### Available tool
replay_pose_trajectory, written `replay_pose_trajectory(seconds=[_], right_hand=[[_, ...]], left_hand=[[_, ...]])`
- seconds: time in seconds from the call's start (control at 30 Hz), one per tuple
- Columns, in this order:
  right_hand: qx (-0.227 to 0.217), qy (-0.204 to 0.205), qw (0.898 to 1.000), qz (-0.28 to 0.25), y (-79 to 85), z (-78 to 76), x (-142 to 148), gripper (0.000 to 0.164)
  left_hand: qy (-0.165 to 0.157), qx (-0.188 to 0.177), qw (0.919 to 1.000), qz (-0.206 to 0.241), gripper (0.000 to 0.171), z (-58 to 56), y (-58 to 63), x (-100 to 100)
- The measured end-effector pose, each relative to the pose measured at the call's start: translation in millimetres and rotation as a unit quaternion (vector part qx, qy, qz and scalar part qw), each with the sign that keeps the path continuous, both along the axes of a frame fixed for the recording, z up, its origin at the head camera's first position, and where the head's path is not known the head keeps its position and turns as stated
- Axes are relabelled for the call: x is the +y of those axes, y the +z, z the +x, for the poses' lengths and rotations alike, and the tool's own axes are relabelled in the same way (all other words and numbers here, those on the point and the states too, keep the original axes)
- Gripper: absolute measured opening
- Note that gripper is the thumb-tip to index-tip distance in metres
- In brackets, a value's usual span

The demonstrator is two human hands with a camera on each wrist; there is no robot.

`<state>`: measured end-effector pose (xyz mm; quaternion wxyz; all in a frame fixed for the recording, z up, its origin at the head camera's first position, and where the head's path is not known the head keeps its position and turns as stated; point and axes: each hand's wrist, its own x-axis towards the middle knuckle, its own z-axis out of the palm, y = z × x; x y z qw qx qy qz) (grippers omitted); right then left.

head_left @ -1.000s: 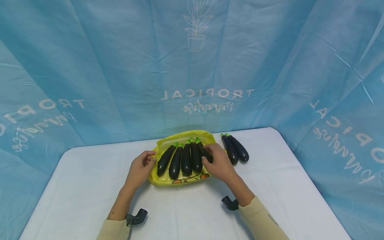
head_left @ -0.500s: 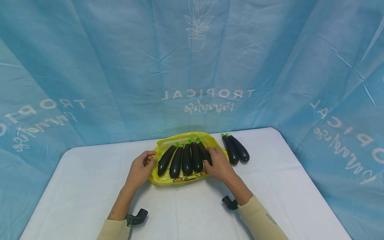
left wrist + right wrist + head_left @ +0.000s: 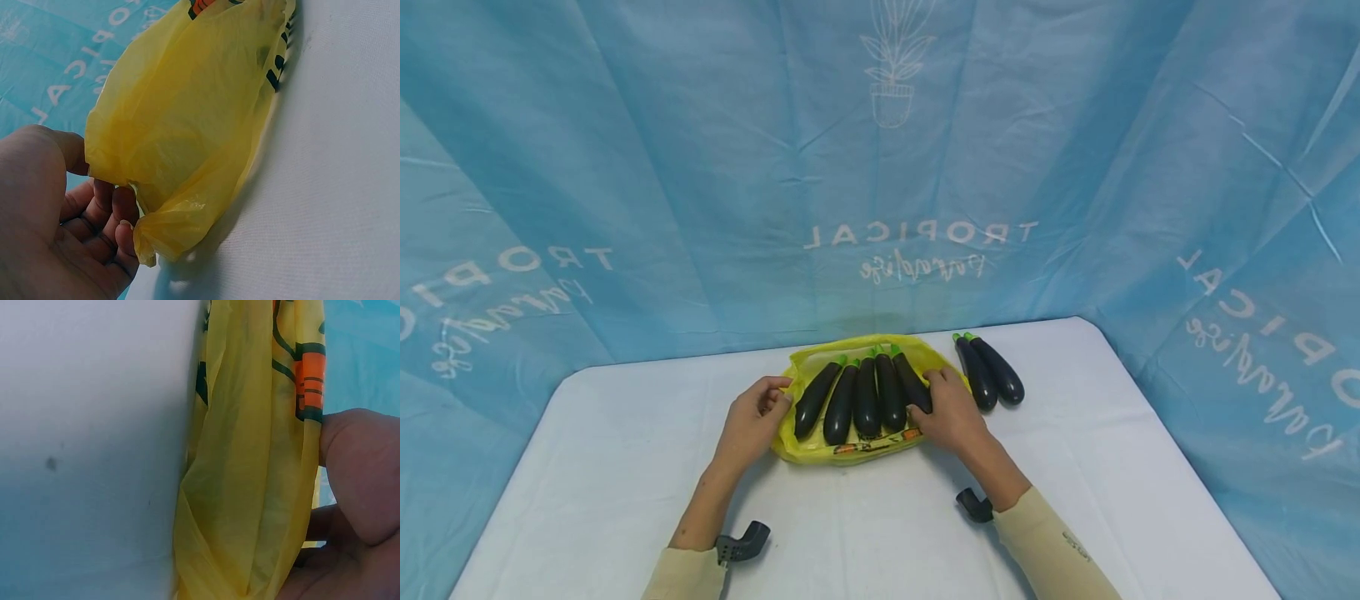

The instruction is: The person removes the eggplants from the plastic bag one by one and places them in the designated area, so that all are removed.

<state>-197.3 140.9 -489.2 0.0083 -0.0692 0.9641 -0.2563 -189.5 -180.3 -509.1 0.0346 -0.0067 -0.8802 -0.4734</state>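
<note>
Blue curtain (image 3: pixel 722 183) behind white-clothed bench (image 3: pixel 865 533); on it, yellow bag (image 3: pixel 801 454), left rim pinched in the fingers of the left hand (image 3: pixel 752 421), presumably to keep its mouth spread. Inside, five eggplants (image 3: pixel 867 400) side by side, two more eggplants (image 3: pixel 997 369) just outside; right hand (image 3: pixel 957 417) at the rightmost inside, fingers parted, grip impossible to tell. Mirrored TROPICAL Paradise on the curtain; bag's print too creased to read.

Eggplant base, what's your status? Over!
Left hand pinching edge of yellow bag. Right hand at rightmost bagged eggplant, grip unclear. Two eggplants outside, nothing seen blocking.
</note>
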Motion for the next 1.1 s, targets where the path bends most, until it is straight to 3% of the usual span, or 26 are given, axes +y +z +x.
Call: replay_pose_trajectory(seconds=[0.37,0.67,1.1], right_hand=[[0.020,0.010,1.000,0.000,-3.7,-0.8,1.5,0.037],[0.000,-0.015,1.000,-0.002,-3.7,-3.2,0.6,0.044],[0.022,-0.022,0.999,-0.018,-3.8,-1.8,-1.7,0.049]], left_hand=[[0.002,-0.008,1.0000,-0.003,0.029,1.0,0.5,1.5],[0.002,-0.007,0.9999,-0.008,0.029,0.9,0.5,1.8],[-0.006,0.004,1.0000,0.003,0.028,1.2,0.7,1.7]])
